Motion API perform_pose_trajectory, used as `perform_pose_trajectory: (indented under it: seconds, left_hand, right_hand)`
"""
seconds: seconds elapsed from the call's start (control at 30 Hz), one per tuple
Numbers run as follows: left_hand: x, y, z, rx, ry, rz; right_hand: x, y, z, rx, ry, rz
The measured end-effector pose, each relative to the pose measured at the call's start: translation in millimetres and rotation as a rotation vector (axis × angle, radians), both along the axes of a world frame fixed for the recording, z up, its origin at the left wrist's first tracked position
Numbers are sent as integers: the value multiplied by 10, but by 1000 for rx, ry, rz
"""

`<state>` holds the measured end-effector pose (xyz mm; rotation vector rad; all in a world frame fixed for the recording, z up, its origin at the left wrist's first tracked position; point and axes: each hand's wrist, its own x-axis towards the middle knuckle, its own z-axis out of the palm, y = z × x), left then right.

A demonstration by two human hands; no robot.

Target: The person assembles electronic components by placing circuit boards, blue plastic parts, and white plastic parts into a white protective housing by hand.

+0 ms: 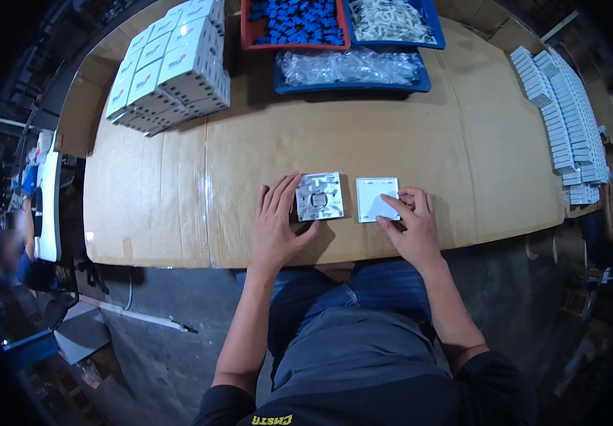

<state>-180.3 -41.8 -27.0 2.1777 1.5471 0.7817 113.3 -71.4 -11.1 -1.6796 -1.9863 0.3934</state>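
Observation:
My left hand (275, 221) lies at the left side of a square white plastic housing (319, 197), whose moulded inside with a round centre faces up. The fingers are stretched out along its left edge, and the thumb reaches apart from them to its lower edge. To the right lies a flat white square cover plate (375, 195), separated from the housing by a small gap. My right hand (416, 226) grips it at its lower right part, with index finger and thumb over its surface and the other fingers bent at its right edge. What is under those fingers is hidden.
Stacked white boxes (168, 67) stand at the back left. At the back are a red tray (296, 47) of blue parts, a blue tray (439, 28) of white parts and a blue tray (352, 89) of clear bags. White pieces (569, 121) line the right edge of the cardboard-covered table (264, 135).

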Motion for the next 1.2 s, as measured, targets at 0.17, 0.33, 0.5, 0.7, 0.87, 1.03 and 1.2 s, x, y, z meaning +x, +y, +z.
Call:
perform_pose_trajectory:
  seconds: [0.17,0.33,0.5,0.7,0.87,1.03,1.2]
  left_hand:
    - [-5,3,17,13,18,-11]
    - [2,-19,28,-20,-13,12]
    - [-7,-9,15,-18,-25,19]
    - [3,-10,11,-35,-56,37]
    - [-13,-24,4,-24,-56,45]
    - [-21,-24,-13,-13,-50,49]
    - [-34,-28,-33,-28,-82,68]
  right_hand:
    - [50,92,24,23,29,19]
    - [196,575,290,175,5,35]
    - [373,1189,461,262,-49,34]
    - [591,1835,443,287,-134,-14]
    - [848,2352,318,254,-226,-97]
    - [986,2813,168,290,-230,-190]
    - [947,3014,30,242,-267,-241]
